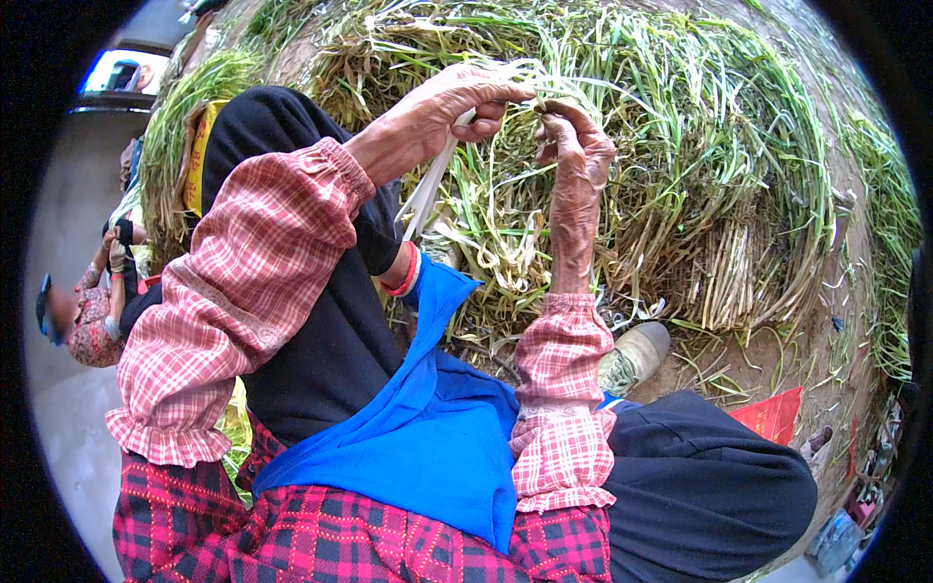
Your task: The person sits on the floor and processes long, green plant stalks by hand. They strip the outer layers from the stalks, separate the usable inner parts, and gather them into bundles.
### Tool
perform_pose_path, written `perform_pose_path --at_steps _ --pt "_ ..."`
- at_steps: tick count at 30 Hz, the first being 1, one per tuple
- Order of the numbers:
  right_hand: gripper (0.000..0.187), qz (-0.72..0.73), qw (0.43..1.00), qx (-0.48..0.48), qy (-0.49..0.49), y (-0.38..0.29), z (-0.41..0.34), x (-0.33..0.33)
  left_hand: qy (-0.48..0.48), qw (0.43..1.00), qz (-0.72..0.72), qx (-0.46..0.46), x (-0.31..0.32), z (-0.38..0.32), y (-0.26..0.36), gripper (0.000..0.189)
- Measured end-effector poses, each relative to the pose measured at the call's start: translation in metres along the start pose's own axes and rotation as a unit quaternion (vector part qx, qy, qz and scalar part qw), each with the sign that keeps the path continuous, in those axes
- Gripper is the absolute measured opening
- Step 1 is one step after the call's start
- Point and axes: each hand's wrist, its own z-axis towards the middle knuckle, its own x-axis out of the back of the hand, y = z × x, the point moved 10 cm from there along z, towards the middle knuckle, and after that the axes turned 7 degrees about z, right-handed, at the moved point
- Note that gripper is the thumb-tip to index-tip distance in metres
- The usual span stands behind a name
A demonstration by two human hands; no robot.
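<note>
My left hand (466, 109) is raised over the pile, its thumb and fingers closed on pale flat strips (426, 189) that hang down from the palm. Just to its right, my right hand (572, 135) pinches thin pale-green stalks (539, 80) between thumb and forefinger. The fingertips of both hands nearly meet at these stalks; whether they touch is unclear. Beneath and beyond the hands lies a large heap of long green plant stalks (692, 146), with dry, straw-coloured cut ends (729, 280) at its lower right.
A blue cloth (408, 452) covers my lap. A worn shoe (638, 357) is by the heap's near edge, and a red sheet (773, 415) lies beside my knee. At the left are more green stalks (164, 146), a yellow bag (197, 160) and another person (91, 321). A clear plastic container (834, 543) stands lower right.
</note>
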Motion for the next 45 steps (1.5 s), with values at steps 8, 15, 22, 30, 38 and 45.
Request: perform_pose_path --at_steps 8,15,22,30,38,45 --pt "0.02 0.043 0.999 -0.022 -0.024 0.001 0.001 -0.007 0.072 0.997 0.032 0.001 0.01 -0.004 -0.003 0.02" --pt "0.025 -0.043 0.998 -0.033 -0.01 -0.001 0.003 -0.007 0.037 0.994 0.091 -0.043 0.003 0.0 -0.001 0.023" --pt "0.013 0.081 0.996 -0.033 0.032 0.012 0.001 -0.006 0.016 0.987 0.16 -0.027 -0.007 -0.003 0.003 0.026" --pt "0.013 0.085 0.993 -0.074 0.027 0.017 0.001 -0.003 0.014 0.983 0.181 -0.011 -0.009 -0.006 0.004 0.027" --pt "0.015 0.134 0.988 -0.077 0.003 0.026 0.002 -0.003 0.006 0.986 0.166 -0.022 -0.006 -0.005 -0.001 0.026" --pt "0.011 0.273 0.954 -0.123 0.033 0.035 -0.001 -0.01 -0.002 0.998 0.031 -0.051 -0.007 -0.001 -0.004 0.019"
